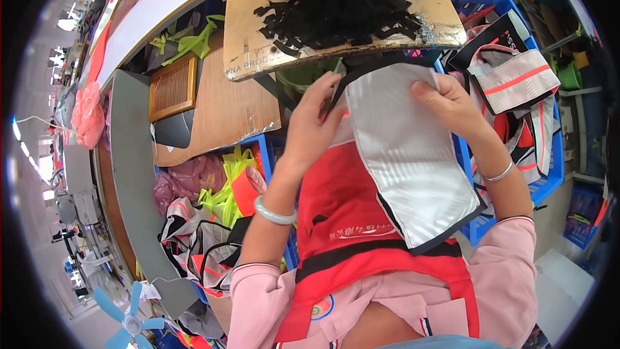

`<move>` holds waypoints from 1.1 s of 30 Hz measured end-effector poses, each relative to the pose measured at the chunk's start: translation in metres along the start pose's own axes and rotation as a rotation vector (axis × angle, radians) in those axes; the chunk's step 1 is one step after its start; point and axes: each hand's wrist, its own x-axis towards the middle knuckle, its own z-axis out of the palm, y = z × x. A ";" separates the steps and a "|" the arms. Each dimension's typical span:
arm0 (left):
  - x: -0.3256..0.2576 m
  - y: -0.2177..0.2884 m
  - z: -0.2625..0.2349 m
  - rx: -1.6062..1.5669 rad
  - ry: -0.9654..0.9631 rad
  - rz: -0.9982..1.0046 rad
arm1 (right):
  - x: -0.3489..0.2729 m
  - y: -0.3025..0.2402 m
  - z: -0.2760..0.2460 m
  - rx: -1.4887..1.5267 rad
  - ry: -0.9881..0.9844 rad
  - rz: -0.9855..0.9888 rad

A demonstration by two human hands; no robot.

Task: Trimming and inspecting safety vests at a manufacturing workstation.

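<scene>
A white-silver fabric panel [407, 136] with striped sheen and black edging hangs in front of my red apron [336, 194]. My right hand [452, 106] grips its upper right part, thumb on the pale face and fingers behind. At the upper left corner, my left hand [314, 123] has its thumb and fingers around the black edge; the fingertips are partly hidden there. The panel's lower end slants down to the right, over the apron. Just beyond it, a wooden board [252, 39] carries a heap of black fabric scraps [336, 10].
On the right, a blue crate [549, 184] holds several pale panels with black and coral trim [522, 81]. To the left lie similar pieces [194, 239] and yellow-green strips [229, 184]. A green bin [294, 81] stands under the board. A blue fan [132, 323] shows at lower left.
</scene>
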 end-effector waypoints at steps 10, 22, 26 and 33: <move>0.024 0.062 -0.005 0.551 -0.170 0.078 | -0.024 -0.034 -0.018 -0.855 0.597 -0.487; 0.075 0.110 -0.052 0.597 -0.544 0.203 | 0.033 -0.051 0.022 -0.697 0.139 -0.433; 0.102 0.119 -0.076 0.431 -0.657 0.033 | 0.053 -0.068 0.020 -0.692 0.137 -0.455; 0.150 0.123 -0.092 0.411 -0.654 0.014 | 0.097 -0.078 0.009 -0.529 0.163 -0.406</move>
